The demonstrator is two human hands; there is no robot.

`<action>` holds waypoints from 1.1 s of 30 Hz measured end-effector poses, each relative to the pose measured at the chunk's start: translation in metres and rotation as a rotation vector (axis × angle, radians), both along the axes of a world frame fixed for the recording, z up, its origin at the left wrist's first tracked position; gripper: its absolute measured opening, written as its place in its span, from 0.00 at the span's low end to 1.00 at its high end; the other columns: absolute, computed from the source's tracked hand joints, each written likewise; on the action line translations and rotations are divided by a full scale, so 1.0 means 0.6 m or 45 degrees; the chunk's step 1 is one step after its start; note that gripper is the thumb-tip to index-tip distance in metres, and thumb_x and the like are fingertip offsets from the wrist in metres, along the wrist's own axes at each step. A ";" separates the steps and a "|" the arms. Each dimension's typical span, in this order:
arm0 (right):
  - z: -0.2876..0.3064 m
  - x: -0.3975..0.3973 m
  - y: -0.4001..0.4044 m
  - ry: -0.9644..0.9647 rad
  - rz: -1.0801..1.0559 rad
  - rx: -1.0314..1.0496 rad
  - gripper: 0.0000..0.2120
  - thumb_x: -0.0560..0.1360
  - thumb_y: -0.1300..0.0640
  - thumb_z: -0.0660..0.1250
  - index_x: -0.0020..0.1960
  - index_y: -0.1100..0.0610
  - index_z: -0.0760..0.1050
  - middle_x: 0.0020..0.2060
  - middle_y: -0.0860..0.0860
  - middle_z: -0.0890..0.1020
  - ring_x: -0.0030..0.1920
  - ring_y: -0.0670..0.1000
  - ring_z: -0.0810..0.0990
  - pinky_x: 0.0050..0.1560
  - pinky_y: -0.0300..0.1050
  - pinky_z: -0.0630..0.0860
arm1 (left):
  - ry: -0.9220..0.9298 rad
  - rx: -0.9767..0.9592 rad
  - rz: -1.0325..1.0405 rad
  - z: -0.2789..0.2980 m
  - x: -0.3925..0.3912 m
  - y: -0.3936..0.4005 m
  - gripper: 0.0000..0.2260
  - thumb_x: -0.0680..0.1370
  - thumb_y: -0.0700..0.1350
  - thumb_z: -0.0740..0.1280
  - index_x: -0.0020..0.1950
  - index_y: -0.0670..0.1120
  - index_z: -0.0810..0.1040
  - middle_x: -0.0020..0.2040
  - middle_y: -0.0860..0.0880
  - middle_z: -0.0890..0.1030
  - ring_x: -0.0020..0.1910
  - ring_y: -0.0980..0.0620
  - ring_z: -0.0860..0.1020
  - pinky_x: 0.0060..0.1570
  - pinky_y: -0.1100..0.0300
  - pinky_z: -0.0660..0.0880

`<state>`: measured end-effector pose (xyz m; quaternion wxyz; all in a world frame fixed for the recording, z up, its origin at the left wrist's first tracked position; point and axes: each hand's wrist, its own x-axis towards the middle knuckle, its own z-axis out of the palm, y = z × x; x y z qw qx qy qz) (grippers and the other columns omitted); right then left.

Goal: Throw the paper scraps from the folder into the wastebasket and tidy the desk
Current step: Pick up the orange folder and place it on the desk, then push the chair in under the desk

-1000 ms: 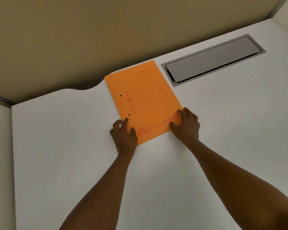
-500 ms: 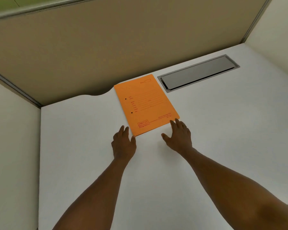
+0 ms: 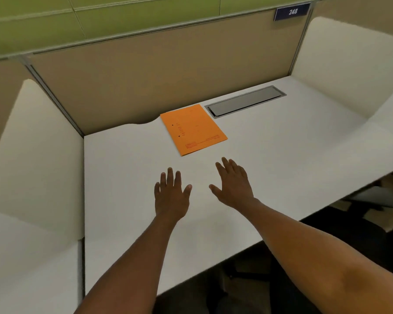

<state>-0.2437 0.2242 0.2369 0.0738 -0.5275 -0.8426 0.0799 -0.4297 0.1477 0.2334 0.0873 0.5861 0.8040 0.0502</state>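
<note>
An orange folder (image 3: 192, 129) lies closed and flat on the white desk (image 3: 127, 177), near the back partition. My left hand (image 3: 171, 195) hovers over the desk a short way in front of the folder, fingers spread, holding nothing. My right hand (image 3: 234, 185) is beside it to the right, also spread and empty. Neither hand touches the folder. No paper scraps and no wastebasket show in the head view.
A grey cable hatch (image 3: 245, 103) is set into the desk right of the folder. Beige partition (image 3: 145, 82) closes the back; white side panels (image 3: 34, 159) flank the desk. A label reading 248 (image 3: 292, 12) hangs top right. Dark floor and blurred objects (image 3: 372, 200) lie beyond the desk's right edge.
Both hands let go of the folder's near edge and drew back towards me. The view pulled back and up, showing the whole desk. The folder stays in place.
</note>
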 end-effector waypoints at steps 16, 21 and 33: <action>0.046 0.167 -0.343 -0.027 -0.123 0.046 0.35 0.77 0.35 0.56 0.78 0.51 0.53 0.79 0.52 0.54 0.78 0.55 0.50 0.75 0.55 0.47 | -0.045 0.106 -0.055 0.063 0.155 -0.309 0.30 0.81 0.62 0.44 0.80 0.50 0.53 0.81 0.48 0.45 0.79 0.45 0.42 0.76 0.45 0.42; 0.062 0.225 -0.376 0.018 -0.166 0.073 0.35 0.77 0.34 0.57 0.77 0.49 0.54 0.79 0.50 0.55 0.78 0.54 0.50 0.75 0.56 0.46 | -0.070 0.144 -0.084 0.066 0.219 -0.329 0.29 0.81 0.63 0.45 0.79 0.51 0.54 0.81 0.49 0.46 0.79 0.46 0.41 0.74 0.47 0.37; 0.105 0.434 -0.416 0.072 -0.111 0.143 0.36 0.76 0.34 0.58 0.78 0.50 0.54 0.78 0.51 0.57 0.78 0.54 0.51 0.75 0.55 0.46 | -0.058 0.211 -0.101 0.095 0.444 -0.377 0.30 0.81 0.64 0.47 0.79 0.51 0.55 0.81 0.48 0.47 0.79 0.46 0.42 0.71 0.48 0.35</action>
